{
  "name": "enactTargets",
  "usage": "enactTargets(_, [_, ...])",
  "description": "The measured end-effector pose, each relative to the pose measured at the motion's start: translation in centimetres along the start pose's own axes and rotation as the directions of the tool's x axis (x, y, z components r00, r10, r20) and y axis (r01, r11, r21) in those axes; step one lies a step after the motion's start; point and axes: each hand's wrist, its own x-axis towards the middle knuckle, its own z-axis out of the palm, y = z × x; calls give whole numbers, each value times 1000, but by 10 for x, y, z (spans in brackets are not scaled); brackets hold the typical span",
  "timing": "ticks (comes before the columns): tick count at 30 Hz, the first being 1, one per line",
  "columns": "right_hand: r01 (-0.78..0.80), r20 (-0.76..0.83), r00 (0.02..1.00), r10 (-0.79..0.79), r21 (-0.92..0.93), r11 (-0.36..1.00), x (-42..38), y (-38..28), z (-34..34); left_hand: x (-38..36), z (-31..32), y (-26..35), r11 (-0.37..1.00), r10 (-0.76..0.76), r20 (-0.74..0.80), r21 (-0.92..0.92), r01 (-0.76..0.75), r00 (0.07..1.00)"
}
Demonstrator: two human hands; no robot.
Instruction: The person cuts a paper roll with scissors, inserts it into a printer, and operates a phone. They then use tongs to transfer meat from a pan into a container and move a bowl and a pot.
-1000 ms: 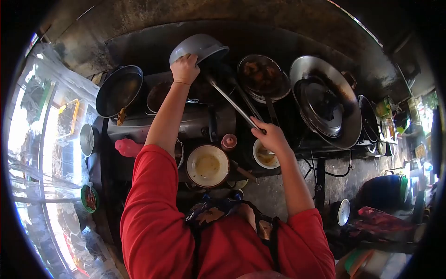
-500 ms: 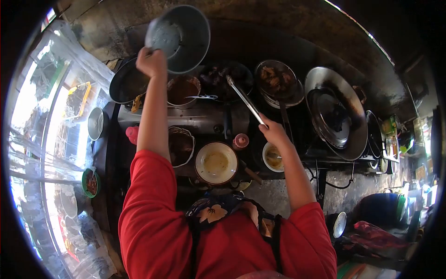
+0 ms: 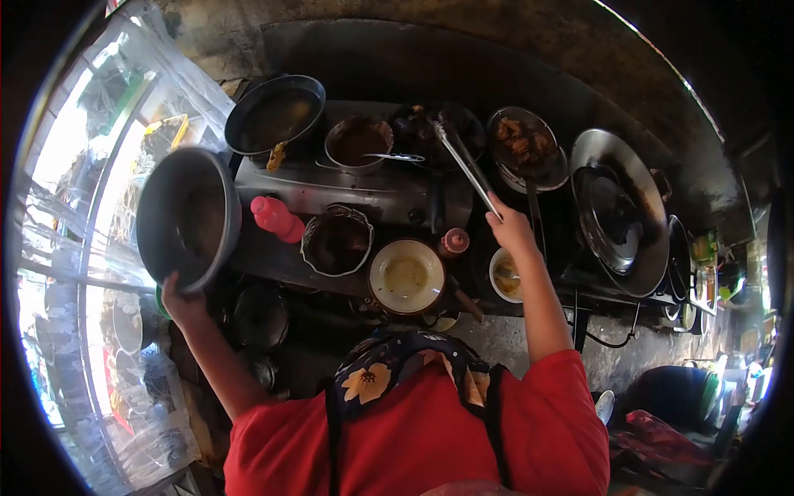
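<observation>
My left hand [image 3: 184, 299] grips the rim of a large grey basin [image 3: 188, 217], tilted at the left beside the window. Its inside faces me, with no food visible in it. My right hand [image 3: 513, 228] is closed around metal tongs [image 3: 468, 165]. The tongs' tips reach into a dark frying pan [image 3: 422, 136] at the back of the stove, among dark pieces of food I cannot make out. To the right of that pan, browned pieces of food [image 3: 521, 140] lie in another pan. A saucepan of brown sauce [image 3: 357, 143] with a spoon [image 3: 395, 157] stands to its left.
A wide pan [image 3: 277, 112] sits back left. Nearer are a pink bottle [image 3: 277, 218], a foil-edged pot [image 3: 337, 240], a cream bowl [image 3: 407, 274], a small jar [image 3: 455, 240] and a white cup [image 3: 505, 276]. A large wok [image 3: 653, 231] leans at right.
My left hand has swung the basin from above the back of the stove down to the left. My right hand keeps the tongs in the dark pan. The view has shifted slightly.
</observation>
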Motion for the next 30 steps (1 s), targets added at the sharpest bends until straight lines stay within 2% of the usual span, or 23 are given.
enactTargets(1, [16, -6, 1000, -16, 62, 998, 2, 10, 2, -16, -18, 2, 999, -36, -49, 11, 36, 998])
enactTargets(3, [5, -21, 1000, -4, 60, 998, 0, 10, 3, -34, -50, -5, 997, -76, -102, 19, 78, 992])
enactTargets(5, [3, -25, 1000, -1, 63, 998, -1, 23, 12, -38, -86, -25, 978, -209, -261, -67, 198, 942])
enactTargets(6, [-14, -20, 1000, 15, 61, 998, -3, 27, 15, -36, -99, -37, 976, -220, -261, -57, 212, 940])
enactTargets(8, [-38, -14, 999, 45, 326, 945, -9, 33, 18, -27, -123, -66, 959, -283, -372, -98, 266, 884])
enactTargets(9, [-35, -28, 998, 55, 482, 876, -13, 41, 27, -18, -139, -81, 954, -298, -363, -91, 285, 883])
enactTargets(10, [-199, 88, 980, 181, 557, 806, -28, 32, 21, -7, -159, -96, 932, -361, -380, -122, 340, 852])
enactTargets(12, [-100, -32, 988, 149, 599, 794, -56, 37, 28, 4, -169, -122, 896, -442, -379, -139, 422, 813])
enactTargets(14, [129, -229, 973, -19, 475, 870, -79, 61, 50, 10, -167, -142, 923, -384, -420, -144, 357, 822])
enactTargets(16, [134, -267, 963, -29, 384, 913, -110, 73, 57, 32, -183, -164, 904, -426, -424, -158, 398, 799])
enactTargets(18, [103, -271, 963, -3, 356, 929, -137, 91, 60, 55, -201, -182, 886, -461, -435, -171, 432, 773])
enactTargets(20, [15, -277, 960, 45, 208, 978, -160, 112, 60, 71, -211, -197, 873, -478, -446, -149, 464, 757])
enactTargets(23, [-86, -275, 954, 120, 134, 987, -192, 141, 56, 66, -185, -202, 860, -503, -447, -174, 480, 739])
enactTargets(26, [-153, -274, 943, 188, 145, 977, -220, 162, 45, 75, -191, -217, 890, -450, -405, -130, 438, 795])
enactTargets(27, [-246, -230, 942, 246, 29, 969, -226, 172, 43, 71, -181, -217, 887, -454, -402, -122, 445, 795])
enactTargets(30, [-219, -282, 935, 214, 15, 976, -233, 209, 39, 45, -140, -205, 906, -421, -434, -157, 393, 797])
